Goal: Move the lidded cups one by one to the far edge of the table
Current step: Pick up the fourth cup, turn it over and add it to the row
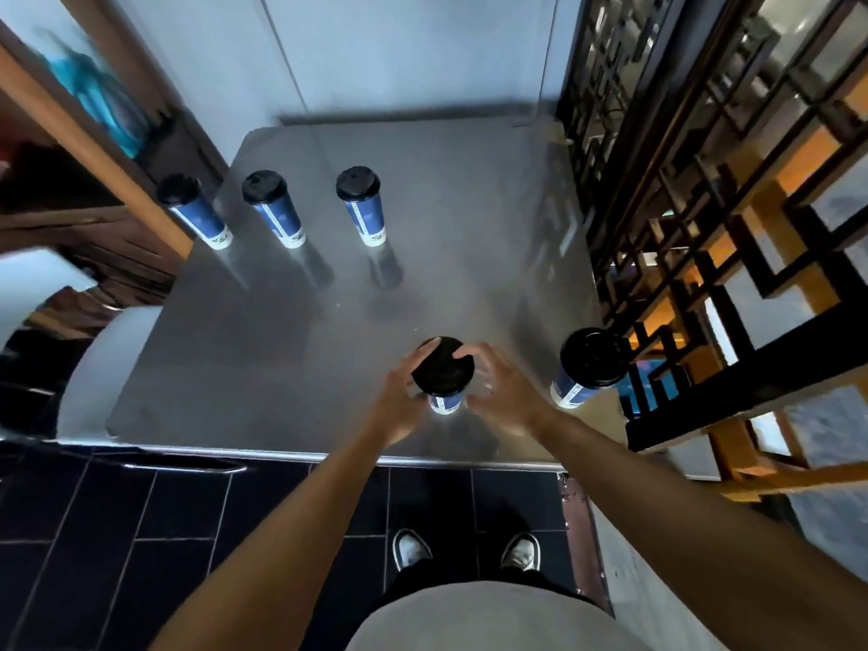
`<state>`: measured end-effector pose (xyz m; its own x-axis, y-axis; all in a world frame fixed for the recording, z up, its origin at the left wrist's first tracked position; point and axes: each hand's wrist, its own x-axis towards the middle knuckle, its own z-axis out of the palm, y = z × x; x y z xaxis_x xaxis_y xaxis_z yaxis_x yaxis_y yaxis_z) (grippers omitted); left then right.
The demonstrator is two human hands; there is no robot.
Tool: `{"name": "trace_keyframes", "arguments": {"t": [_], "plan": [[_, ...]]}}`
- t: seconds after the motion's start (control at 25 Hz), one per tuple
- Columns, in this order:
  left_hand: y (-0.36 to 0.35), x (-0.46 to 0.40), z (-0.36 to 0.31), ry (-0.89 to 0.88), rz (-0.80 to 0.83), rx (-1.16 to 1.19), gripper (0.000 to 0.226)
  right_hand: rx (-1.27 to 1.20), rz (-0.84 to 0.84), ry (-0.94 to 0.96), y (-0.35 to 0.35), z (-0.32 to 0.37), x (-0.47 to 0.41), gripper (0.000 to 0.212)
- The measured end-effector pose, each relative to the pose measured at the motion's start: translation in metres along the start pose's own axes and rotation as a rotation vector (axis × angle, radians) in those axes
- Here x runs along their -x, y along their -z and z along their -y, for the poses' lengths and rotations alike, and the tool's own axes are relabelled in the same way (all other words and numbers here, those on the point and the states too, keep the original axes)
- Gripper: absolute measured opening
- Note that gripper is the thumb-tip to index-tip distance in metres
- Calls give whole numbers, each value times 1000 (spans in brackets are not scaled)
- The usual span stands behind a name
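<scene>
The table was a grey metal one with a dull shine. Three blue cups with black lids stood upright in a row toward its far left: one at the left edge, a second beside it, a third further right. Two more stood near the front edge, one in the middle, the other at the right corner.

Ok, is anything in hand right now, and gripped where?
The near cup sits between both hands: left hand curls round its upper wall under the lid; right hand is spread beside it, contact unclear.
</scene>
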<state>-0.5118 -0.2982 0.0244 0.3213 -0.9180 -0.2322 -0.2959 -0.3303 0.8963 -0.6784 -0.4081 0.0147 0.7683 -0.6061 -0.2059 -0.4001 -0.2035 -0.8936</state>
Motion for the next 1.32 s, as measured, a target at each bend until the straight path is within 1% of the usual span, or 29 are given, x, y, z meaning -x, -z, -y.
{"name": "trace_keyframes", "arguments": {"t": [0.08, 0.16, 0.24, 0.28, 0.32, 0.36, 0.48, 0.56, 0.68, 0.8, 0.96, 1.0, 1.08, 1.16, 1.24, 1.32], "plan": [[1, -1, -1, 50, -7, 58, 73, -55, -51, -11, 1, 3, -5, 57], [9, -5, -3, 58, -45, 74, 64, -167, -81, -44, 6, 7, -10, 52], [16, -9, -7, 70, -87, 104, 49, -287, -51, -145, 12, 12, -17, 38], [18, -11, -12, 115, -115, 148, 40, -337, -11, -218, 16, 15, -20, 29], [17, -12, -16, 180, -143, 218, 33, -371, 25, -287, 18, 18, -21, 28], [16, -13, -21, 254, -148, 306, 31, -384, 37, -341, 17, 21, -23, 33], [4, -13, -27, 472, -69, 541, 50, -354, 13, -467, 7, 19, -22, 48], [-2, -11, -29, 541, -52, 551, 54, -373, -24, -532, -2, 12, -18, 55], [-6, -9, -28, 574, -73, 594, 52, -411, -51, -551, -6, 5, -15, 58], [-6, -8, -26, 574, -42, 596, 50, -435, -71, -562, -9, 6, -16, 56], [-1, -12, -25, 594, -10, 562, 55, -415, -71, -567, -8, 11, -17, 54], [3, -11, -26, 625, 21, 541, 59, -405, -71, -564, -8, 13, -17, 54], [10, -9, -25, 667, 134, 486, 67, -380, -73, -554, -8, 17, -19, 49], [12, -9, -24, 647, 230, 478, 70, -372, -79, -542, -9, 21, -21, 47], [13, -10, -23, 632, 241, 594, 63, -410, -112, -534, -11, 24, -24, 48], [14, -11, -24, 625, 227, 760, 53, -520, -176, -540, -11, 25, -27, 48]]}}
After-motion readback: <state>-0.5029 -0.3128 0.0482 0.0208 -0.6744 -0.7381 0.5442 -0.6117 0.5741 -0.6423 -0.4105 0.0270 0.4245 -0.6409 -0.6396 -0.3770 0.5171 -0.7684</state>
